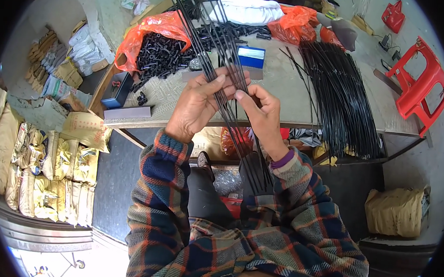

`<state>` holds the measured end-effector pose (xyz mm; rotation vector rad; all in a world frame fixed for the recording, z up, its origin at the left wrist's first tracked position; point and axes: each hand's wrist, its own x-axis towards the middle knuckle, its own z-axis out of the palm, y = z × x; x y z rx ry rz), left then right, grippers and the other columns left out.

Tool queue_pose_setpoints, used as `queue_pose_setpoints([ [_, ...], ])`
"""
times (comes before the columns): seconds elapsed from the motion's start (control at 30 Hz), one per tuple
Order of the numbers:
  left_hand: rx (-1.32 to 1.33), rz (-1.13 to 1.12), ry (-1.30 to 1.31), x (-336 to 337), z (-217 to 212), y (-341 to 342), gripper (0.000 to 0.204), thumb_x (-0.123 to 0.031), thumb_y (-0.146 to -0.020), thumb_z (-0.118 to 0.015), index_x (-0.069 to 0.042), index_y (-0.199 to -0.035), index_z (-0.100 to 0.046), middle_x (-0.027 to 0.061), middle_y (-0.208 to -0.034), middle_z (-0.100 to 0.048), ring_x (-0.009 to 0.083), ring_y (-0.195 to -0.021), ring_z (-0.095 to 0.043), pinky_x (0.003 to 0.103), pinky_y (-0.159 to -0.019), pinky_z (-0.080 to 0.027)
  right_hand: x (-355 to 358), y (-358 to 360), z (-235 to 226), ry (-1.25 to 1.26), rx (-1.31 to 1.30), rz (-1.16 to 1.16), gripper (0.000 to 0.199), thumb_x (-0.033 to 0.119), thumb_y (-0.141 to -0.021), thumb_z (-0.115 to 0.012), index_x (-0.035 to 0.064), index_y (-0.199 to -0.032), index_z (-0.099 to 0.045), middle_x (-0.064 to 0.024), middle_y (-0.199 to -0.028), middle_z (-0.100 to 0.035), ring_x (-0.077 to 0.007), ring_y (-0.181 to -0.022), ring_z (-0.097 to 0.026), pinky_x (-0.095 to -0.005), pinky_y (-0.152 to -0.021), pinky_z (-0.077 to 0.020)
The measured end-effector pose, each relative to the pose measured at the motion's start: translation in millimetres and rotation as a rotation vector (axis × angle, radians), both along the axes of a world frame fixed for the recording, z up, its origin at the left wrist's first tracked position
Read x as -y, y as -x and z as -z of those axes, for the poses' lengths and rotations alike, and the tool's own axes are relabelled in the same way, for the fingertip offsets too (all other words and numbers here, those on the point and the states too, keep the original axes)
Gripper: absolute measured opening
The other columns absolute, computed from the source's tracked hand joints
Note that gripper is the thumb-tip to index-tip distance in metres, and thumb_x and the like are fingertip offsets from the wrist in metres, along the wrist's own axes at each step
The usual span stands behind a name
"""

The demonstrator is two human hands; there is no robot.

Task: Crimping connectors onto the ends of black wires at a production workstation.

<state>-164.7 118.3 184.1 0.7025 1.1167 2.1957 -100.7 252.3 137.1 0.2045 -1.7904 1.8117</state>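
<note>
Several long, thin black rods (197,44) run at a slant across my front, from above the table down toward my lap. My left hand (196,99) is closed round some of them, with its thumb pressed on top. Close beside it, my right hand (264,115) pinches others between thumb and fingers; the far ends of these look blurred. Beyond my hands, a pile of short black tubular parts (161,55) spills from an orange-red plastic bag (168,21). A blue box (250,57) sits on the table behind the rods.
A large bundle of black rods (337,94) hangs over the table's (279,101) front edge at right. A red plastic stool (418,81) stands beyond it. A small dark-blue box (117,89) is at the left corner. Wrapped packages (54,180) are stacked at left.
</note>
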Motion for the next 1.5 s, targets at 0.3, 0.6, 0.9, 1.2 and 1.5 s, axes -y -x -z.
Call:
queue_pose_setpoints([
  [0.3, 0.018, -0.14, -0.138, -13, 1, -4, 0.029, -0.006, -0.092, -0.046, 0.01, -0.116, -0.046, 0.0253, -0.121, -0.052, 0.031, -0.115, -0.052, 0.04, -0.099, -0.044, 17, -10, 9, 0.163, -0.071, 0.03, 0.012, 0.012, -0.088, -0.061, 0.0009, -0.088, -0.059, 0.0084, -0.067, -0.047, 0.0013, -0.06, -0.038, -0.0176, -0.05, -0.0299],
  [0.6, 0.022, -0.338, -0.084, -24, 3, 3, 0.021, -0.002, -0.088, -0.055, 0.007, -0.108, -0.053, 0.0176, -0.108, -0.06, 0.0238, -0.097, -0.061, 0.034, -0.085, -0.053, -34, 15, -9, 0.078, 0.086, -0.009, 0.013, 0.015, -0.085, -0.061, 0.0045, -0.078, -0.061, 0.0062, -0.067, -0.052, 0.0001, -0.059, -0.042, -0.0177, -0.051, -0.0308],
  [0.9, 0.005, -0.349, -0.085, -5, 5, 5, 0.033, 0.005, -0.085, -0.054, 0.006, -0.118, -0.048, 0.0167, -0.112, -0.059, 0.0239, -0.1, -0.06, 0.033, -0.088, -0.051, -199, 93, -84, -0.339, -0.512, 0.686, 0.018, 0.016, -0.084, -0.062, -0.0002, -0.077, -0.058, -0.0047, -0.068, -0.059, -0.0096, -0.061, -0.051, -0.0263, -0.059, -0.0429],
  [1.2, 0.011, -0.282, -0.025, -11, 8, 10, 0.038, 0.006, -0.084, -0.054, 0.004, -0.122, -0.047, 0.0157, -0.118, -0.056, 0.0225, -0.107, -0.057, 0.033, -0.095, -0.046, -229, 31, 66, -1.298, 0.571, 0.831, 0.015, 0.021, -0.076, -0.058, 0.0082, -0.084, -0.063, -0.0162, -0.098, -0.059, -0.0366, -0.085, -0.062, -0.0462, -0.068, -0.0513],
  [1.5, -0.071, -0.256, 0.047, -35, 4, -2, 0.033, 0.001, -0.083, -0.061, 0.005, -0.115, -0.054, 0.0123, -0.107, -0.063, 0.0173, -0.097, -0.061, 0.026, -0.08, -0.049, -31, 0, 0, 0.049, 0.335, -0.587, 0.026, 0.025, -0.095, -0.048, 0.0003, -0.103, -0.053, -0.0018, -0.077, -0.056, -0.0065, -0.063, -0.053, -0.0211, -0.053, -0.0436],
])
